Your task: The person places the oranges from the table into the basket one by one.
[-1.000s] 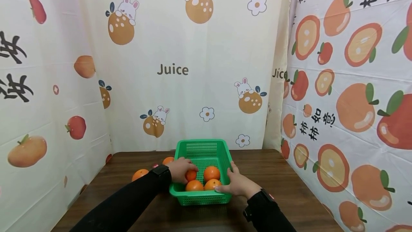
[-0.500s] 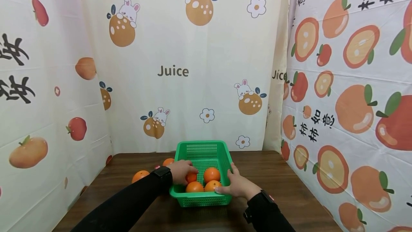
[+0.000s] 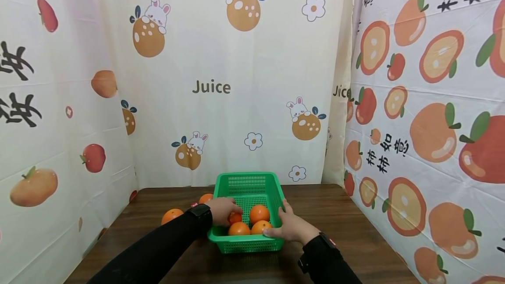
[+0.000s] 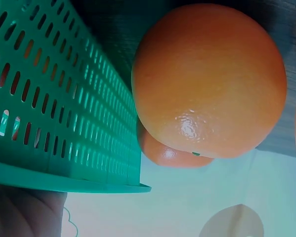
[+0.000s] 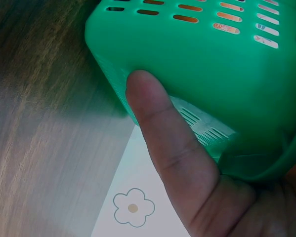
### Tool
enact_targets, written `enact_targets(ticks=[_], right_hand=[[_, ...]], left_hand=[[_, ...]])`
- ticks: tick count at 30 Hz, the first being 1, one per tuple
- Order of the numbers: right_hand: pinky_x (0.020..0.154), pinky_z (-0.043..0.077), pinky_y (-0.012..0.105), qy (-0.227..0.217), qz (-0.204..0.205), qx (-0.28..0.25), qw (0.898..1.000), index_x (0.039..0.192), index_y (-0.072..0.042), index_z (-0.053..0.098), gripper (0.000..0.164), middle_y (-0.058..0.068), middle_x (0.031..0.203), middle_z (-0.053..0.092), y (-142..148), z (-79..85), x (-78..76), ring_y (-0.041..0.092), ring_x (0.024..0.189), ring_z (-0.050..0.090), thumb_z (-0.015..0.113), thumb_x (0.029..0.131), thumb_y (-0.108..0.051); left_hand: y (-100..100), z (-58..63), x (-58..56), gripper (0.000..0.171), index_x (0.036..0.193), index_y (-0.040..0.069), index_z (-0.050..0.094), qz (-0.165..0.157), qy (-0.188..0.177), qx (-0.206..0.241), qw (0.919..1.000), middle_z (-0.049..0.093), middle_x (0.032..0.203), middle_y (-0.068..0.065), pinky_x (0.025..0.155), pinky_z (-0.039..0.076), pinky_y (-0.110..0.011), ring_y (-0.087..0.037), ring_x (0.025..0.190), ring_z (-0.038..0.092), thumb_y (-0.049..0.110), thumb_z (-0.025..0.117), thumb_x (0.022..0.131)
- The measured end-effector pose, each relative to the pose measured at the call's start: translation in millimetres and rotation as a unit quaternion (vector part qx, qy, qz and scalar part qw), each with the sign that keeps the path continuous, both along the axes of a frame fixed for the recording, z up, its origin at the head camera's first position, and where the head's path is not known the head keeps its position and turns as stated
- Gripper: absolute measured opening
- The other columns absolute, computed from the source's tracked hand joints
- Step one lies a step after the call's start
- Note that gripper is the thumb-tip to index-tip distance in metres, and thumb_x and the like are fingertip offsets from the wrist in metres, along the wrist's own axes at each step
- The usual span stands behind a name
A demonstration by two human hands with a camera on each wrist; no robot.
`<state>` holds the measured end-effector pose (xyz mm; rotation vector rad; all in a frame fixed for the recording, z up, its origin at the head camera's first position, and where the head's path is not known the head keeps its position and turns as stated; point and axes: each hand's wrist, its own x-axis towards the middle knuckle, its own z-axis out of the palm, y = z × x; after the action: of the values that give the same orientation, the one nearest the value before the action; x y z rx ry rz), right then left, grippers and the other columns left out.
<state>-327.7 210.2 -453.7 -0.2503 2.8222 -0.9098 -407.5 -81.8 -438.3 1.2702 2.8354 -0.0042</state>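
Note:
A green plastic basket with slotted walls stands on the table, with several oranges in its near half. My left hand reaches over the left rim, its fingers curled on an orange inside; part of that orange is hidden beneath them. Beside it lie another orange and two nearer ones, the front left orange and the front right orange. My right hand grips the basket's right side, thumb over the rim. In the right wrist view a finger lies along the outer wall.
Outside the basket, to its left, are a near orange and a farther orange. The left wrist view has a large orange close by the basket wall. Printed curtains enclose the brown table at the back and sides.
The head view has shifted very slightly. Both hands, the basket and the oranges hold almost the same places.

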Motion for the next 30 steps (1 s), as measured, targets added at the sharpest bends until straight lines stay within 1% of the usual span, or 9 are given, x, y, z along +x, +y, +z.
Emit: enact_targets(ticks=[5, 10, 13, 19, 24, 26, 30], right_hand=[[0.114, 0.041, 0.073, -0.001, 0.000, 0.005, 1.000, 0.164, 0.000, 0.036, 0.110, 0.017, 0.180, -0.001, -1, 2.2, 0.3, 0.052, 0.147, 0.044, 0.080, 0.087, -0.065], [0.115, 0.041, 0.073, -0.006, 0.002, 0.012, 1.000, 0.164, 0.000, 0.036, 0.111, 0.017, 0.180, -0.002, -2, 0.8, -0.6, 0.052, 0.148, 0.042, 0.080, 0.087, -0.066], [0.115, 0.041, 0.072, -0.006, 0.002, 0.018, 1.000, 0.164, 0.000, 0.036, 0.111, 0.017, 0.180, -0.002, -3, -0.1, -1.2, 0.052, 0.148, 0.043, 0.079, 0.087, -0.067], [0.115, 0.041, 0.072, -0.005, 0.004, 0.017, 1.000, 0.164, 0.001, 0.036, 0.111, 0.017, 0.180, -0.002, -4, 3.7, 0.4, 0.051, 0.148, 0.044, 0.079, 0.087, -0.066], [0.116, 0.040, 0.072, -0.008, 0.004, 0.011, 1.000, 0.165, 0.001, 0.034, 0.111, 0.017, 0.180, -0.003, -3, 4.1, 0.0, 0.052, 0.149, 0.041, 0.079, 0.088, -0.064], [0.116, 0.040, 0.072, -0.011, 0.003, 0.010, 1.000, 0.165, 0.000, 0.034, 0.111, 0.017, 0.180, -0.003, -2, 3.4, -0.2, 0.052, 0.150, 0.040, 0.079, 0.088, -0.065], [0.116, 0.040, 0.073, -0.014, 0.000, 0.008, 1.000, 0.165, -0.001, 0.034, 0.111, 0.016, 0.180, -0.003, -1, 2.8, -0.5, 0.052, 0.151, 0.039, 0.079, 0.087, -0.065]], left_hand=[[-1, 1.9, 0.3, 0.050, 0.137, 0.026, 0.074, 0.006, -0.003, 0.001, 1.0000, 0.064, 0.109, 0.004, 0.081, 0.052, -0.024, -0.008, 0.085, 0.051, 0.015, 0.086, 0.089], [-4, -5.9, -6.6, 0.053, 0.138, 0.028, 0.073, 0.012, -0.014, 0.010, 0.9998, 0.062, 0.108, 0.006, 0.078, 0.050, -0.023, -0.008, 0.084, 0.051, 0.015, 0.086, 0.088], [-5, -11.2, -11.4, 0.053, 0.137, 0.027, 0.074, 0.010, -0.016, 0.019, 0.9996, 0.063, 0.110, 0.007, 0.079, 0.050, -0.023, -0.007, 0.085, 0.052, 0.014, 0.087, 0.087], [-6, -10.4, -14.7, 0.052, 0.135, 0.024, 0.075, 0.010, -0.021, 0.033, 0.9992, 0.065, 0.113, 0.007, 0.084, 0.054, -0.026, -0.006, 0.089, 0.055, 0.013, 0.087, 0.085], [-8, -13.0, -20.1, 0.050, 0.133, 0.024, 0.075, 0.006, -0.014, 0.038, 0.9992, 0.066, 0.113, 0.007, 0.086, 0.055, -0.026, -0.006, 0.090, 0.056, 0.015, 0.087, 0.085], [-9, -14.2, -21.0, 0.048, 0.131, 0.024, 0.076, 0.000, -0.011, 0.043, 0.9990, 0.066, 0.112, 0.007, 0.086, 0.055, -0.027, -0.006, 0.090, 0.056, 0.016, 0.087, 0.086], [-9, -14.0, -18.8, 0.043, 0.130, 0.023, 0.076, -0.006, -0.011, 0.058, 0.9982, 0.068, 0.115, 0.007, 0.090, 0.057, -0.029, -0.006, 0.094, 0.058, 0.018, 0.085, 0.088]])
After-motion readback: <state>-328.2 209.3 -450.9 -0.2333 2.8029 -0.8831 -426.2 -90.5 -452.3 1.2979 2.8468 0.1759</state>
